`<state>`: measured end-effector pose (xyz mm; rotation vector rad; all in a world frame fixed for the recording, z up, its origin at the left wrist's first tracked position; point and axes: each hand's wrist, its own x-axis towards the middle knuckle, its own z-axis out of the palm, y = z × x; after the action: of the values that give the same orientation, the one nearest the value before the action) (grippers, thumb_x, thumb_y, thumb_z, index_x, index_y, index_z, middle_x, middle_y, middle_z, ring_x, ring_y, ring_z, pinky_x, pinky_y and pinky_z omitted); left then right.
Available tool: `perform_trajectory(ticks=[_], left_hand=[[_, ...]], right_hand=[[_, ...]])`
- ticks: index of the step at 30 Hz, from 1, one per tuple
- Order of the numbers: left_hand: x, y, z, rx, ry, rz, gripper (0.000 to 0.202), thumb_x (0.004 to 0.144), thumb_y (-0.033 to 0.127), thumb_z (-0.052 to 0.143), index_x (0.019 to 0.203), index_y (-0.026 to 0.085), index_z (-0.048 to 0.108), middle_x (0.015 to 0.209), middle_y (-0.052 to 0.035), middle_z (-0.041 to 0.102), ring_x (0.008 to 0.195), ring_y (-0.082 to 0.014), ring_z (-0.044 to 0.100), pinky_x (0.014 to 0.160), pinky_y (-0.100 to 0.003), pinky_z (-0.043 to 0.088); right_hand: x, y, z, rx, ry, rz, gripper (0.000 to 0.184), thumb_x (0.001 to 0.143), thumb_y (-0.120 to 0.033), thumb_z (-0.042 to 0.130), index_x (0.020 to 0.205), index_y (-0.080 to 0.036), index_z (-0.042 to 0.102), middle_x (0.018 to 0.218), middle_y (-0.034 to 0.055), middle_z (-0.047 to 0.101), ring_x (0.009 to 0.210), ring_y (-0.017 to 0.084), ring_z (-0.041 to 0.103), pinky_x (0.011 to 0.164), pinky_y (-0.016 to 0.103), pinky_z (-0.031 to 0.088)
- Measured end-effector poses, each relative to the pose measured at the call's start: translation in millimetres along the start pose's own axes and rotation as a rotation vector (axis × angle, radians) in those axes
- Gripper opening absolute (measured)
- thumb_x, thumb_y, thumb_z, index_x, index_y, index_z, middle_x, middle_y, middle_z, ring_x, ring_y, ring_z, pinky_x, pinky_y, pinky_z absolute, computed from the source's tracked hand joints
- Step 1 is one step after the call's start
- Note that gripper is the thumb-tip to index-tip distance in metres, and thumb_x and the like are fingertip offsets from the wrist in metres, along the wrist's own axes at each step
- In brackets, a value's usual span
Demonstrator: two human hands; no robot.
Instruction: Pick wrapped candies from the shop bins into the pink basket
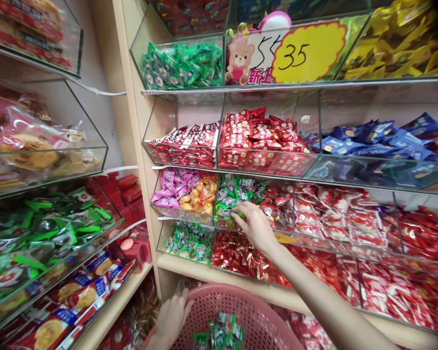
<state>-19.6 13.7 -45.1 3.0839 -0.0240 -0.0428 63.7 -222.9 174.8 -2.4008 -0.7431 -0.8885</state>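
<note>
Reaching from the lower right, the right hand [253,224] sits in a clear bin [292,221] on the shelf's second-lowest visible tier. Its fingers [237,213] are bunched and touching green-and-silver candies [237,192] near the bin's front left corner; they may be pinching one piece, but the view is too poor to be sure. Red-wrapped sweets share the same bin toward its right wall.

Left hand [171,316] at the bottom edge of the view, fingers curled over the rim of a pink mesh basket [263,323]. Green-and-silver packets [219,333] lie inside the basket, just right of that hand.

Directly left of the working bin, pink packets [168,192] and yellow sweets [200,199] share a bin. Below, on the shelf board [219,274], stand a bin of green packets [190,240] and a long run of red candies [241,257]. Higher tiers hold red packets [237,138] and blue packets [372,141]. On the top tier, a yellow price card [308,51] reads 35. A second rack along the left side carries biscuit packs [29,150].
</note>
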Motion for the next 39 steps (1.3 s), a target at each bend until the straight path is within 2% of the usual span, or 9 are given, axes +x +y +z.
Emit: perform_trajectory(ticks=[6,10,18,23,29,32,35,37,39], left_hand=[[7.5,-9.3,-23.9,0.025,0.044,0.010,0.043,0.091,0.029,0.026,0.124,0.015,0.050,0.115,-0.0143,0.062,0.097,-0.0222,0.062,0.082,-0.032,0.048],[10.7,-14.3,-37.6,0.067,0.065,0.007,0.044,0.091,0.028,0.025,0.124,0.015,0.050,0.109,-0.0150,0.063,0.088,-0.0249,0.064,0.074,-0.035,0.050],[6.8,-11.7,-36.2,0.098,0.132,-0.008,0.043,0.091,0.029,0.023,0.124,0.018,0.050,0.100,-0.0122,0.065,0.088,-0.0217,0.062,0.074,-0.031,0.048],[5.7,-11.6,-37.7,0.098,0.129,-0.011,0.044,0.091,0.030,0.023,0.122,0.018,0.051,0.100,-0.0122,0.065,0.087,-0.0212,0.062,0.073,-0.031,0.048],[5.9,-10.9,-37.7,0.120,0.150,-0.006,0.042,0.091,0.029,0.025,0.121,0.019,0.053,0.099,-0.0109,0.065,0.086,-0.0203,0.062,0.072,-0.030,0.048],[6.3,-11.0,-36.3,0.127,0.157,-0.001,0.041,0.091,0.029,0.026,0.120,0.018,0.053,0.098,-0.0110,0.065,0.087,-0.0214,0.063,0.073,-0.031,0.048],[6.3,-11.3,-34.6,0.131,0.162,0.009,0.042,0.092,0.028,0.025,0.122,0.018,0.051,0.097,-0.0113,0.065,0.087,-0.0226,0.063,0.073,-0.033,0.049],[6.5,-11.3,-33.6,0.136,0.163,0.011,0.042,0.091,0.027,0.025,0.123,0.018,0.051,0.098,-0.0119,0.065,0.087,-0.0236,0.063,0.073,-0.034,0.050],[7.0,-11.1,-33.1,0.142,0.163,0.008,0.041,0.091,0.027,0.026,0.122,0.017,0.051,0.100,-0.0125,0.065,0.088,-0.0243,0.063,0.073,-0.035,0.050]], right_hand=[[-0.3,1.8,4.8,0.064,0.026,0.051,0.018,0.089,-0.027,0.048,0.091,-0.019,0.063,0.089,0.0056,0.065,0.086,0.021,0.059,0.077,0.033,0.043],[-1.7,1.7,8.8,0.032,0.044,0.057,0.019,0.088,-0.032,0.050,0.095,-0.018,0.062,0.090,0.0065,0.064,0.087,0.022,0.058,0.078,0.034,0.043],[2.4,-0.8,8.8,0.181,0.073,0.080,0.018,0.087,-0.029,0.050,0.092,-0.019,0.065,0.090,0.0060,0.067,0.086,0.021,0.059,0.077,0.034,0.044],[6.8,-2.5,3.1,0.371,0.146,0.188,0.024,0.082,-0.037,0.054,0.086,-0.017,0.068,0.080,0.0053,0.069,0.070,0.018,0.059,0.065,0.031,0.044],[7.5,-8.5,-12.5,0.672,0.209,0.381,0.033,0.070,-0.043,0.066,0.084,-0.014,0.069,0.069,0.0025,0.066,0.054,0.012,0.051,0.055,0.027,0.041],[-3.5,-19.5,-22.6,0.955,0.185,0.535,0.037,0.064,-0.043,0.073,0.086,-0.014,0.068,0.065,0.0003,0.064,0.051,0.009,0.050,0.049,0.023,0.039],[-28.4,-32.3,-25.0,1.164,0.065,0.680,0.039,0.063,-0.041,0.075,0.090,-0.014,0.066,0.055,-0.0021,0.060,0.044,0.006,0.048,0.041,0.017,0.037],[-51.4,-39.4,-18.8,1.242,-0.021,0.772,0.040,0.064,-0.040,0.076,0.093,-0.015,0.065,0.058,0.0000,0.064,0.046,0.007,0.054,0.044,0.017,0.043],[-76.0,-44.2,-7.4,1.268,-0.056,0.826,0.039,0.065,-0.040,0.076,0.094,-0.016,0.065,0.069,0.0034,0.067,0.058,0.012,0.063,0.054,0.021,0.053]])
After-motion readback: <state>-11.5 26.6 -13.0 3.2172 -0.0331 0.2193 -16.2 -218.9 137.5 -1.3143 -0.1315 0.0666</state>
